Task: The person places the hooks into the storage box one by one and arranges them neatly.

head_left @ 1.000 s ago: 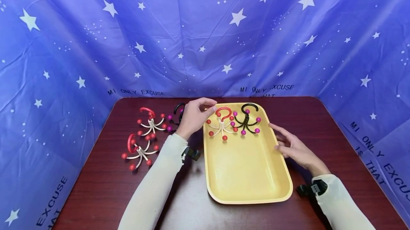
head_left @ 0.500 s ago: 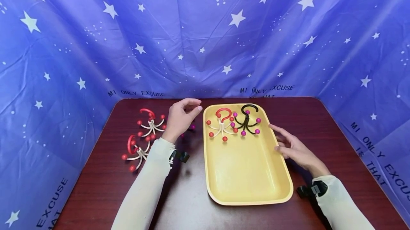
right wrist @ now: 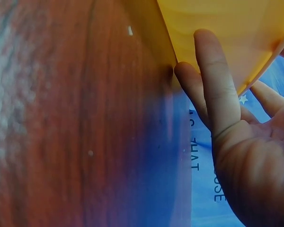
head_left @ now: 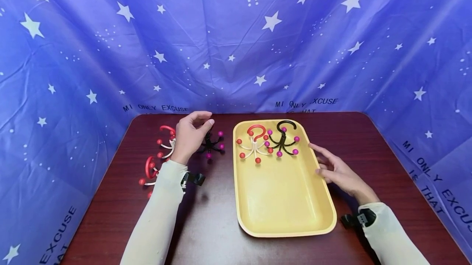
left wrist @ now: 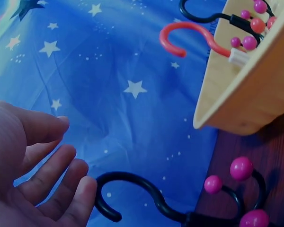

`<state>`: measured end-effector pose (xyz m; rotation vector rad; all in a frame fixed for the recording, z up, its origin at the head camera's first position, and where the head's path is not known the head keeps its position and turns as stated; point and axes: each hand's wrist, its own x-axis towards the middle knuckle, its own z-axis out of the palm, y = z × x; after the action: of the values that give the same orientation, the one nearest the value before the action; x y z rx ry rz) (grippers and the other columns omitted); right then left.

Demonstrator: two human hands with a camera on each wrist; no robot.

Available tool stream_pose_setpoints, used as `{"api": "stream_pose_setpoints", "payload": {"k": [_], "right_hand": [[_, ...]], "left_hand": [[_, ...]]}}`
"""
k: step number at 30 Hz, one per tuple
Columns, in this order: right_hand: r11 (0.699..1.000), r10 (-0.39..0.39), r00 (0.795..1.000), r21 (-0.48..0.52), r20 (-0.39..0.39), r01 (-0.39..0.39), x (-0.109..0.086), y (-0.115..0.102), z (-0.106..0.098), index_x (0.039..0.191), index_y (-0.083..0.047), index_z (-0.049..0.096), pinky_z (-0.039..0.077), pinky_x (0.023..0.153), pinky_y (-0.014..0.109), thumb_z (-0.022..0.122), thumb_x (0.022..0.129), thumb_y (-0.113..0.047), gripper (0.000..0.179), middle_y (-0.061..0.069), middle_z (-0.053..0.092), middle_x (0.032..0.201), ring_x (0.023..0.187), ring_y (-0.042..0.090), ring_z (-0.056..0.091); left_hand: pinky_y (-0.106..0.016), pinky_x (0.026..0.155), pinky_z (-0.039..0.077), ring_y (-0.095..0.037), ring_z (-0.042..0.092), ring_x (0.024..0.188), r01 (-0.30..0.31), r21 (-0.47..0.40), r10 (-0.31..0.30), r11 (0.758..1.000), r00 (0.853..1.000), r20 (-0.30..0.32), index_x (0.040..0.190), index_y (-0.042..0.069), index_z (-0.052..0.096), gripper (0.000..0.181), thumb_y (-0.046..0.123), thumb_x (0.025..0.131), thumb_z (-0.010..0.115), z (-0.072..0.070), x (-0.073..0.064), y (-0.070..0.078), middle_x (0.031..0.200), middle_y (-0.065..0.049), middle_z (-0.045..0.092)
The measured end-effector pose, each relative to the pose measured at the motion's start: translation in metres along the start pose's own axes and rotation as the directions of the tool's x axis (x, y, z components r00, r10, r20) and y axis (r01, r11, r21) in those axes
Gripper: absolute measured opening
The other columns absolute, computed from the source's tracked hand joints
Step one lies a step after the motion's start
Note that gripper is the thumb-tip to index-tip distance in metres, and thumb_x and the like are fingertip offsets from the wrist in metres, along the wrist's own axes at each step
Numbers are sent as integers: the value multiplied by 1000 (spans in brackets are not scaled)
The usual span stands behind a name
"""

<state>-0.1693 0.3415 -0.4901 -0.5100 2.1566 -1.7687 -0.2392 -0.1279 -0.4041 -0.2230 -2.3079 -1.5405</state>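
Observation:
My left hand point(head_left: 192, 136) is raised over the left part of the table, its fingers loosely bent and holding nothing. Just right of it stands a black multi-arm hook hanger point(head_left: 208, 145) with pink ball tips; its hook point(left wrist: 132, 177) overlaps the fingertips in the left wrist view. Two red-and-white hook hangers point(head_left: 167, 127) lie farther left, partly hidden behind my hand and sleeve. The yellow tray point(head_left: 284, 199) contains a red-and-white hanger point(head_left: 255, 146) and a black-and-pink hanger point(head_left: 282, 145) at its far end. Extended fingers of my right hand point(head_left: 343, 175) touch the tray's right side.
The dark red wooden table point(head_left: 214, 224) carries everything. A blue star-printed cloth point(head_left: 236, 44) hangs behind the table and along both sides. Each wrist wears a black strap device point(head_left: 193, 179) over a pale sleeve.
My left hand has moved left, from the tray's far left corner to above the hangers on the table, uncovering the black one. My right hand and the tray have stayed in place.

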Motion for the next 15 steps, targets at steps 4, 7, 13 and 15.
{"api": "stream_pose_setpoints", "payload": {"k": [4, 7, 13, 15], "right_hand": [[1000, -2, 1000, 4, 1, 2, 0, 0, 1, 168, -6, 17, 66, 74, 48, 55, 102, 5, 78, 22, 54, 146, 113, 21, 72], [1000, 7, 1000, 4, 0, -7, 0, 0, 1, 169, -7, 17, 66, 75, 48, 55, 102, 5, 78, 23, 53, 146, 113, 21, 72], [1000, 10, 1000, 0, -6, -10, 0, 1, 0, 169, -9, 18, 66, 74, 48, 56, 102, 5, 78, 25, 53, 146, 111, 21, 73], [1000, 5, 1000, 5, -2, -5, 0, 1, 0, 169, -8, 18, 66, 74, 48, 56, 102, 5, 78, 26, 52, 146, 112, 21, 72]], "left_hand": [[-14, 74, 50, -17, 74, 93, 12, 20, -12, 1000, 999, -31, 114, 11, 81, 22, 16, 93, 80, -4, 1, -5, 103, -11, 82], [-14, 70, 48, -16, 73, 90, 28, 51, -25, 998, 998, -58, 113, 12, 81, 21, 16, 93, 80, -5, 1, -8, 101, -10, 82], [-17, 71, 47, -19, 72, 92, 65, 112, -58, 992, 996, -66, 115, 13, 81, 22, 19, 93, 80, -7, 3, -16, 105, -9, 82], [-18, 72, 46, -20, 72, 93, 75, 123, -68, 990, 996, -57, 115, 12, 81, 23, 18, 93, 80, -8, 3, -19, 106, -9, 81]]}}
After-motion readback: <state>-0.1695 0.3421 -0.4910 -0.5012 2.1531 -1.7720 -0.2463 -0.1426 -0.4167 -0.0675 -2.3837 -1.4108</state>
